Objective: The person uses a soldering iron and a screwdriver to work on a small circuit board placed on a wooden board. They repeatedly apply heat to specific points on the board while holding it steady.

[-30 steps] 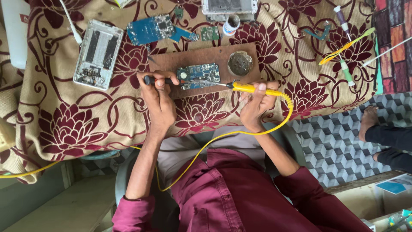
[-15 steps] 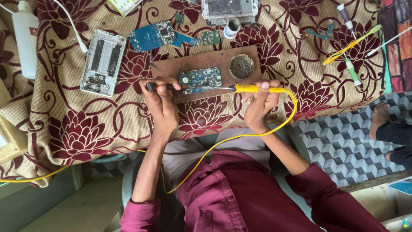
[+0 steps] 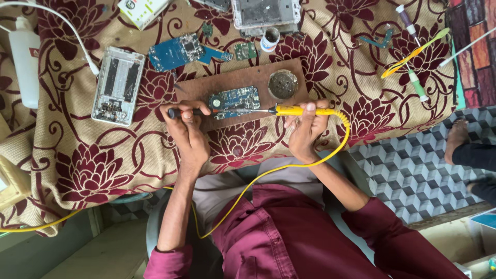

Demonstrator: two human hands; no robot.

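Floral-clothed table (image 3: 82,170), wooden board (image 3: 227,85), opened phone (image 3: 118,85)

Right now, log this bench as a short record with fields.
left hand: holds a dark-handled tool, its tip at the circuit board
right hand: grips yellow soldering iron, tip on the board
circuit board: lies on brown wooden board
round tin: on the wooden board, beside the circuit board
surface: floral cloth
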